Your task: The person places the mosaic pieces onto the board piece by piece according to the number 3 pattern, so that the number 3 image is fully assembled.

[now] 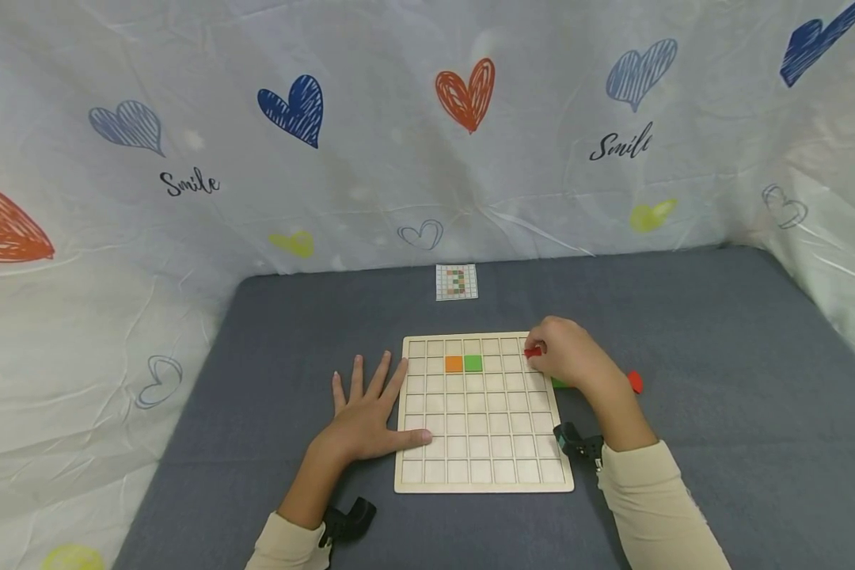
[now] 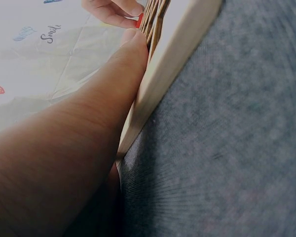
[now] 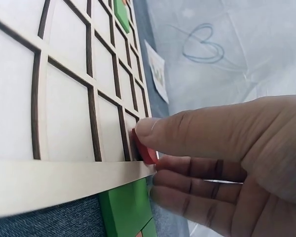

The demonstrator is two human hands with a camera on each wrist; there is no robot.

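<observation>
Nearest the right-wrist camera, the person's right hand [image 3: 256, 143] pinches a red piece [image 3: 145, 148], thumb on one side and fingers curled behind. The piece is tilted at the far right corner of a pale wooden grid board [image 1: 483, 488], over the outermost column; I can't make out whether any of it sits down in a cell. From overhead, the hand hides that corner and only a red sliver shows.

On the second row from the far edge, an orange square [image 1: 454, 364] and a green square [image 1: 473, 363] sit side by side; at the right wrist the green shows clearly, the orange barely peeping past it. Just off the right rim lies a green block [image 3: 126, 205], plain in the right-wrist view but mostly behind the hand from above. Only the head view gives the red shape [image 1: 636, 381] beyond the right forearm.

Along the left side, the left hand [image 1: 369, 427] has its fingers straight and spread apart, thumb reaching onto the board; its wrist view adds the thickness of the wooden edge.

Past the board, a small card [image 1: 457, 283] with a coloured grid lies on the grey cloth [image 1: 292, 340], before a white curtain [image 1: 370, 182] printed with hearts and "Smile".
</observation>
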